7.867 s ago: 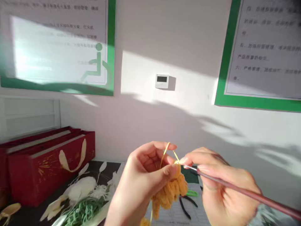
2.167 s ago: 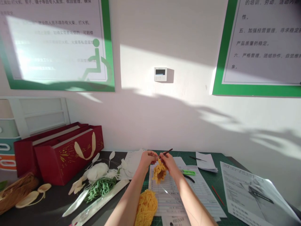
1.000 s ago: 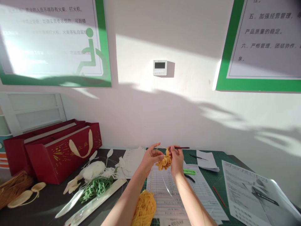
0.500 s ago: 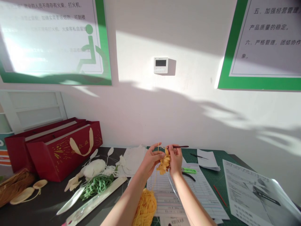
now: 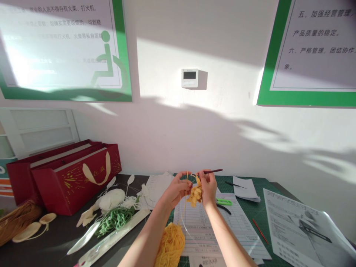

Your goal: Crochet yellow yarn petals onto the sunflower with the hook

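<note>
Ball of loose yellow yarn (image 5: 170, 245) in front, golden petalled yarn piece (image 5: 195, 197) raised between left hand (image 5: 178, 188) and right hand (image 5: 208, 186).
Beside the ball, lined white paper sheets (image 5: 199, 218) lie on a gridded green mat (image 5: 251, 213). A yellow strand (image 5: 185, 206) hangs from the left hand; whether that hand pinches the piece, I cannot tell. The right hand grips a slim dark-red stick-shaped tool (image 5: 214, 171). Behind, a small white device (image 5: 189, 78) is on the wall (image 5: 172, 141).
</note>
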Action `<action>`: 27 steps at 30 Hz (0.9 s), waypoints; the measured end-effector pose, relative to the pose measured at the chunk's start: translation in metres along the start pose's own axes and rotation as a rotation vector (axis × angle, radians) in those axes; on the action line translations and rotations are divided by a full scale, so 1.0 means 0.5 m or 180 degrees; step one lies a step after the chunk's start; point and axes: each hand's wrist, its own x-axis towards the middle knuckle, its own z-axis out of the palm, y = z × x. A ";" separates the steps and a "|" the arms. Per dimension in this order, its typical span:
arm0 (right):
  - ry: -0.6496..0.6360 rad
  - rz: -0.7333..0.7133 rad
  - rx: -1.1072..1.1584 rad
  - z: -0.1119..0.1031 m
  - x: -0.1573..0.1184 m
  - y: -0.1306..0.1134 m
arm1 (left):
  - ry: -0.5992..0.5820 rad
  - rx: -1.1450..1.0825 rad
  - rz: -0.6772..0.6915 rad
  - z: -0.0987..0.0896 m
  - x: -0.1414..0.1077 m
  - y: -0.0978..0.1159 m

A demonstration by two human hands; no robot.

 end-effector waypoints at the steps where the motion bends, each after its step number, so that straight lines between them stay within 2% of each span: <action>1: 0.0016 0.0019 0.0011 -0.003 0.004 0.001 | -0.0085 0.0045 0.0019 0.000 -0.002 0.004; 5: 0.0065 0.0185 0.0234 -0.014 0.022 0.008 | -0.0346 0.0289 0.0150 -0.004 -0.007 0.014; 12: 0.0059 0.0577 0.0826 -0.026 0.040 0.010 | -0.0484 0.0699 0.0301 -0.003 -0.002 0.005; 19: -0.0020 0.0891 0.1177 -0.035 0.046 0.009 | -0.0318 0.0869 0.0285 0.009 0.009 -0.020; 27: 0.0165 0.0826 0.1348 -0.030 0.044 -0.001 | -0.0153 0.0947 0.0018 -0.014 0.016 -0.033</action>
